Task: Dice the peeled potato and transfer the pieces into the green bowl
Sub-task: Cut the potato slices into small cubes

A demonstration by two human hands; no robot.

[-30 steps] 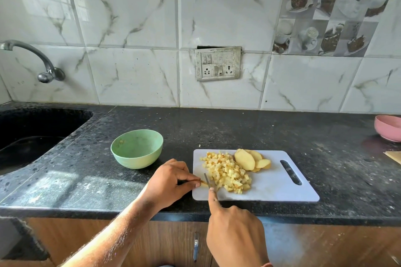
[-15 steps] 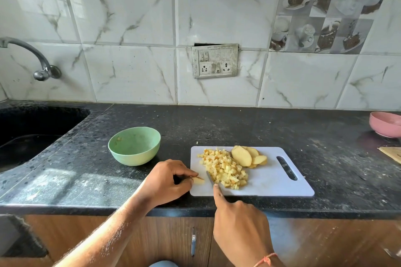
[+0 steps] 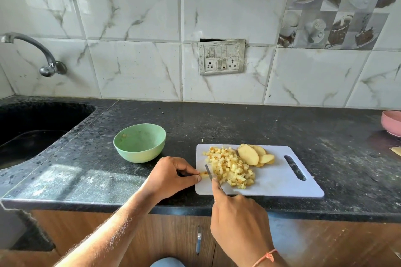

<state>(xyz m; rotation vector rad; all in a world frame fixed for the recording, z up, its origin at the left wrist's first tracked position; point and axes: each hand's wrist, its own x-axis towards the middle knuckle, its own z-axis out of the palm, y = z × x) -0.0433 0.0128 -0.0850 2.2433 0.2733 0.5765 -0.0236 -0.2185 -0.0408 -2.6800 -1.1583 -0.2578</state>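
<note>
**Clearances and obstructions on the counter**

We find open counter [image 3: 238,123] behind the cutting board [image 3: 282,186] and the green bowl [image 3: 138,143], back to the tiled wall. A narrow lane of counter separates bowl and board; our left hand [image 3: 171,175] sits at its near end, touching the board's left edge. The diced pile [image 3: 230,167] and potato slices [image 3: 253,155] fill the board's left and rear; its right half lies bare. The sink [image 3: 32,128] cuts the left side, and the pink bowl [image 3: 391,122] bounds the far right.
</note>
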